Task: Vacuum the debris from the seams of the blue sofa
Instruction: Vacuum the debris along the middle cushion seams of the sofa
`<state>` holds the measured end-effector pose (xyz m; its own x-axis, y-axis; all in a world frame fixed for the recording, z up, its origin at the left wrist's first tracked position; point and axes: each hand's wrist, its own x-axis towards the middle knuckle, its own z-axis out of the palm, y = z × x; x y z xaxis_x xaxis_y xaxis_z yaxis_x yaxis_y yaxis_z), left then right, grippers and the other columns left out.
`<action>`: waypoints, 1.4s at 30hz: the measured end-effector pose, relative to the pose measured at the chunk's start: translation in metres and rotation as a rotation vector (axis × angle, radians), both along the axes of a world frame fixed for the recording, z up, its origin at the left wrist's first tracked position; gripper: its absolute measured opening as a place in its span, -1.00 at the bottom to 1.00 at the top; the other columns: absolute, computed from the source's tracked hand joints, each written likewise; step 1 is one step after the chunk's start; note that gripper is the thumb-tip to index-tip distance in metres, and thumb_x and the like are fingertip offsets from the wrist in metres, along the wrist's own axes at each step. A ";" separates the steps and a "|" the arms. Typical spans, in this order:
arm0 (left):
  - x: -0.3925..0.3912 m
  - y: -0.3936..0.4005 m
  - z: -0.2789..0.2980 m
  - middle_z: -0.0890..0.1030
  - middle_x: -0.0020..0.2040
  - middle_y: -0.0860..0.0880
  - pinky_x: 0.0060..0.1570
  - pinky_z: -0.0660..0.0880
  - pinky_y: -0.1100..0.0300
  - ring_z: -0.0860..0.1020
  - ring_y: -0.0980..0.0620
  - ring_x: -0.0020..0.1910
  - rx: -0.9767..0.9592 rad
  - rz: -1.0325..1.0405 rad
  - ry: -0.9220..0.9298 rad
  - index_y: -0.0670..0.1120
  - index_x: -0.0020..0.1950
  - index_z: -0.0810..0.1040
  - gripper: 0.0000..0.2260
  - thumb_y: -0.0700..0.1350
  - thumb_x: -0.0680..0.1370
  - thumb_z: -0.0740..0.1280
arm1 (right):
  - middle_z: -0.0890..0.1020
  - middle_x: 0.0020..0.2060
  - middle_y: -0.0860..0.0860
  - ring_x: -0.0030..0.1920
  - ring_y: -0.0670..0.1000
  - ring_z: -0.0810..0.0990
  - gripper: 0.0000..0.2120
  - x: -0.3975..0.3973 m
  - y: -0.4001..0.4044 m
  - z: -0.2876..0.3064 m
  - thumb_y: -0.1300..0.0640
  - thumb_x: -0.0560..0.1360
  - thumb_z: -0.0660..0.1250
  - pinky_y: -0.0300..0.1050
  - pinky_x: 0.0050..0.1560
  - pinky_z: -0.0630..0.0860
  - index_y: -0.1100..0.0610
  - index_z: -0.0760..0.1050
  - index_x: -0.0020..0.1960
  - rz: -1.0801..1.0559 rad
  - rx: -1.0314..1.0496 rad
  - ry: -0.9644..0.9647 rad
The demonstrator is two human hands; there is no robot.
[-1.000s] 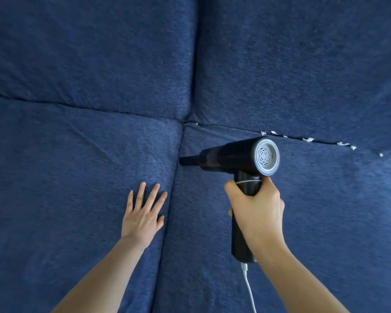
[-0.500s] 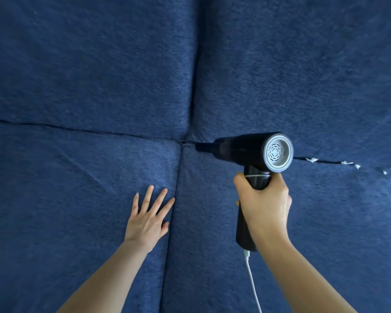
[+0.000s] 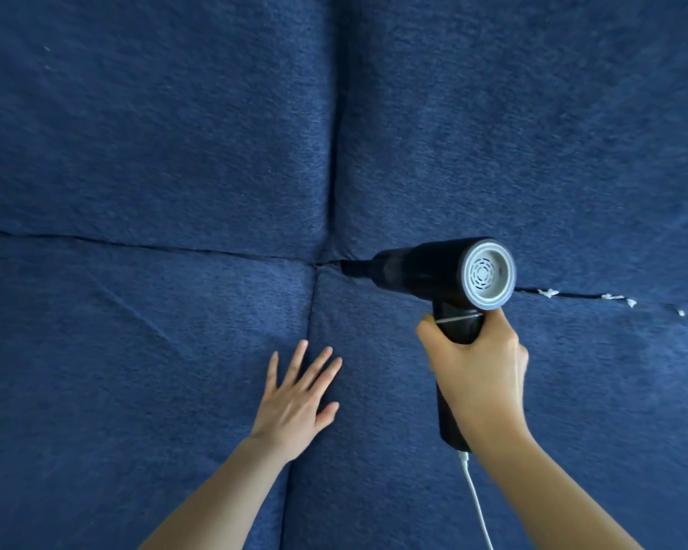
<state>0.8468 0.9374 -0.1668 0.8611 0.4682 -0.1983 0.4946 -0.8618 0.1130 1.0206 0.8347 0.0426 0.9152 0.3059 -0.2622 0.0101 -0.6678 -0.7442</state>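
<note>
Sofa [image 3: 136, 351]: four cushions meet near centre, at a cross of seams.
Vacuum [image 3: 426, 271]: along rear seam, right of cross, nozzle at junction.
Debris [image 3: 549, 292]: in rear seam, right of vacuum.
Left hand [image 3: 294, 398]: flat on seat, straddling front seam.
Right hand [image 3: 477, 371]: on vacuum handle.

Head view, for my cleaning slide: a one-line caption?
Right hand aims black handheld vacuum into blue fabric sofa seam; left hand rests flat; white debris bits remain.
</note>
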 end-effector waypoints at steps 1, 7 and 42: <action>0.003 -0.003 -0.001 0.28 0.52 0.08 0.39 0.03 -0.25 0.11 -0.11 0.54 -0.013 0.000 -0.004 0.05 0.50 0.28 -0.42 0.22 0.51 0.08 | 0.60 -0.38 0.01 -0.26 -0.02 0.54 -0.79 0.002 -0.002 0.001 -0.04 0.41 0.42 -0.02 -0.17 0.46 0.06 0.45 -0.16 0.001 0.001 0.000; 0.002 -0.007 -0.004 0.38 0.47 0.04 0.42 0.19 -0.17 0.30 -0.10 0.48 -0.061 0.011 -0.028 0.02 0.45 0.31 -0.45 0.20 0.50 0.08 | 0.59 -0.35 -0.01 -0.23 0.01 0.52 -0.78 0.005 0.007 -0.004 -0.05 0.40 0.41 -0.02 -0.13 0.42 0.05 0.44 -0.13 0.026 -0.018 -0.009; 0.133 -0.190 0.005 0.22 0.51 -0.28 0.43 0.11 -0.19 0.17 -0.28 0.50 -0.012 0.621 -0.010 -0.32 0.48 0.26 -0.32 0.13 0.52 0.01 | 0.54 -0.42 -0.05 -0.29 0.10 0.54 -0.77 0.139 -0.165 -0.009 -0.07 0.34 0.44 0.10 -0.17 0.55 0.04 0.45 -0.19 0.168 0.027 -0.036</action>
<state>0.9803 0.7477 -0.1616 0.4305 0.8802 -0.2000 0.9021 -0.4120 0.1286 1.1592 0.6698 0.0333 0.8594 0.4616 -0.2200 0.1465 -0.6345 -0.7589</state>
